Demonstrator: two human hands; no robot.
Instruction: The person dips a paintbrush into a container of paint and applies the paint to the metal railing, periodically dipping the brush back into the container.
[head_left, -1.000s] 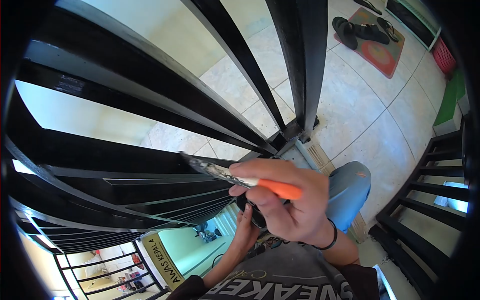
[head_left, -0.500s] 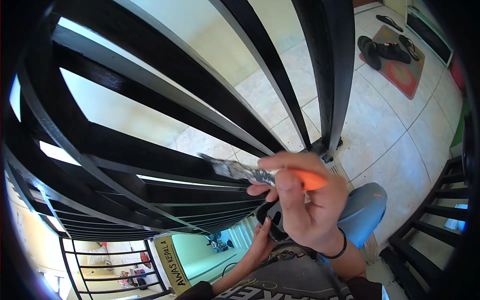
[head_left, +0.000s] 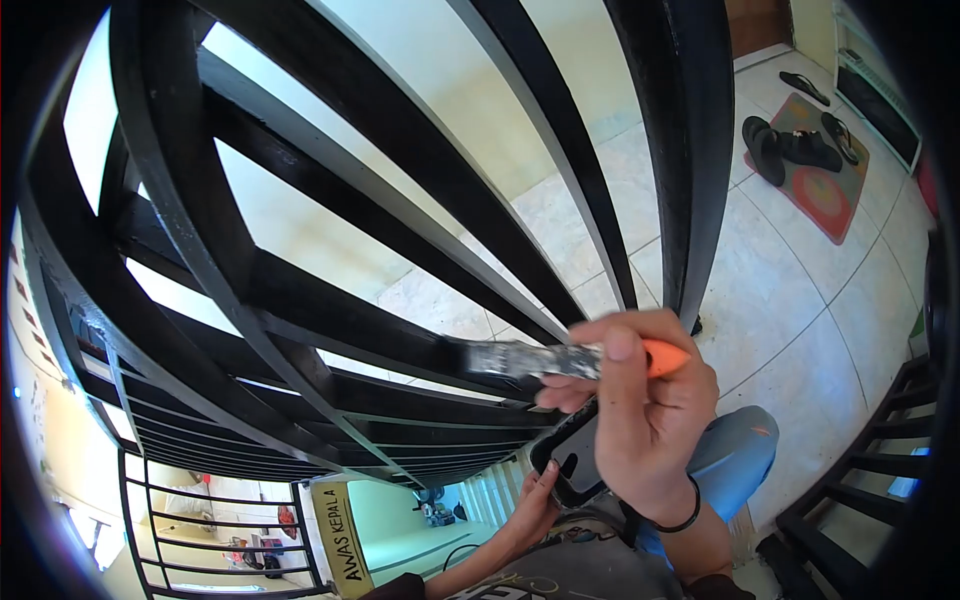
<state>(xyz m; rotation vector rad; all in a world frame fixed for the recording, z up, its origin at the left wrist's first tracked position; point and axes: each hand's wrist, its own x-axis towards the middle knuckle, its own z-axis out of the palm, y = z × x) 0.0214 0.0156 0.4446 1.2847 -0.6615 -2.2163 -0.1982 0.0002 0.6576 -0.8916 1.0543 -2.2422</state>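
My right hand (head_left: 655, 420) is closed around the orange handle of a paintbrush (head_left: 535, 360). The brush points left, its worn, paint-smeared ferrule in view and its dark bristles at a black bar of the metal railing (head_left: 345, 300); whether they touch it is hard to tell. Lower down, my left hand (head_left: 533, 515) grips the near edge of a black container (head_left: 580, 460), with its thumb over the rim. Part of the container is hidden behind my right hand.
Black bars rise on the left and centre. A mat (head_left: 825, 185) with dark sandals lies on the tiled floor (head_left: 770, 290) at upper right. Another black railing (head_left: 850, 500) stands at lower right. A sign reading "AWAS KEPALA" (head_left: 343, 540) and stairs are below.
The view has shifted, so the railing and mat appear further right. The brush has turned from slanting to nearly level, its bristles now at a bar. More of the black container shows.
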